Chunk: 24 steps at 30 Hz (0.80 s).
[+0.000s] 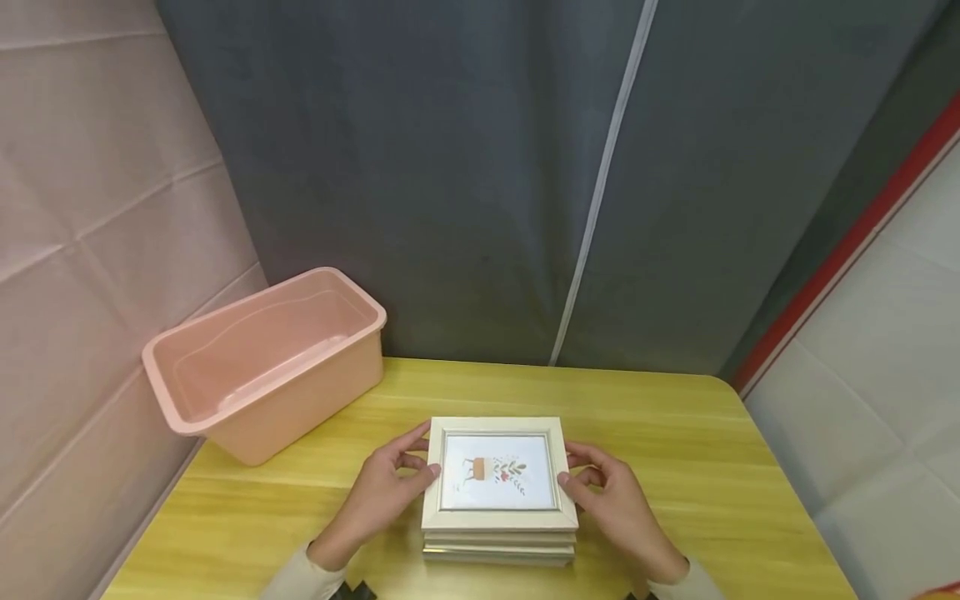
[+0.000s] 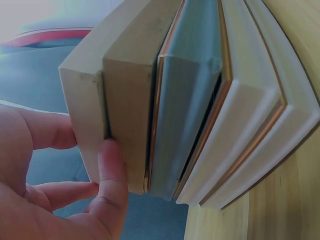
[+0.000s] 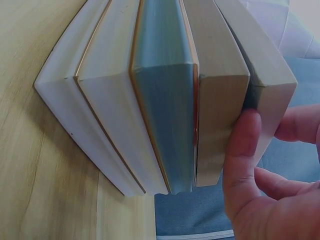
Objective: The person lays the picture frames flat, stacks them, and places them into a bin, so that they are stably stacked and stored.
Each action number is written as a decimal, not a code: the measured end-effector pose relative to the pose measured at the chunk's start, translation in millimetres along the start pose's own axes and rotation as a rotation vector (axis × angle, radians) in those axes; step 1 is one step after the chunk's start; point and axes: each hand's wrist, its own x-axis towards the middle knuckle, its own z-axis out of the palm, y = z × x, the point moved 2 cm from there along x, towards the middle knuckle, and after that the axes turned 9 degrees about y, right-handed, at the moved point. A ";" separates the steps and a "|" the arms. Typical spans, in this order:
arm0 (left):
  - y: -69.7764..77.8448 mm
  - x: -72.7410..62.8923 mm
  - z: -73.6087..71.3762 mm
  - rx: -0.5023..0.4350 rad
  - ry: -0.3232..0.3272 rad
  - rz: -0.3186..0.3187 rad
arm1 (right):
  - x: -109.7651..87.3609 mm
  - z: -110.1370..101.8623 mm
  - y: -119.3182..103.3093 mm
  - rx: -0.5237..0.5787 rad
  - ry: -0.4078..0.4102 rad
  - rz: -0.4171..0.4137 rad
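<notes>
A cream picture frame [image 1: 498, 493], holding a print of a potted plant, tops a stack of several frames on the table. My left hand [image 1: 386, 483] grips its left edge, and my right hand [image 1: 611, 496] grips the right edge. In the left wrist view, a fingertip [image 2: 111, 157] sits at the seam under the top frame. The right wrist view likewise has a fingertip [image 3: 245, 130] at that seam. Below come a tan frame [image 3: 220, 125], a blue frame [image 3: 162, 115] and white frames [image 3: 107, 120] with gold-coloured edges.
A pink plastic tub [image 1: 300, 400] stands at the table's left back corner, with nothing visible inside. The yellow wood-grain table [image 1: 675, 467] meets a dark grey curtain [image 1: 450, 208] at the back. Pale panels flank it on the left and right.
</notes>
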 end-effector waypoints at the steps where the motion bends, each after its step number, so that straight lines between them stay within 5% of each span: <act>1: -0.2 0.3 0.3 0.004 0.000 -0.001 | 0.3 0.0 0.1 -0.003 -0.002 -0.001; 11: -2.5 -0.4 1.5 0.017 -0.018 0.018 | -0.8 -4.1 3.9 -0.080 -0.012 -0.044; 18: -1.8 3.1 1.6 0.035 -0.046 0.029 | -3.1 -10.4 10.9 -0.141 -0.037 -0.145; 24: -1.6 2.6 -2.7 0.052 -0.066 0.042 | -1.8 -9.7 21.2 -0.112 -0.119 -0.197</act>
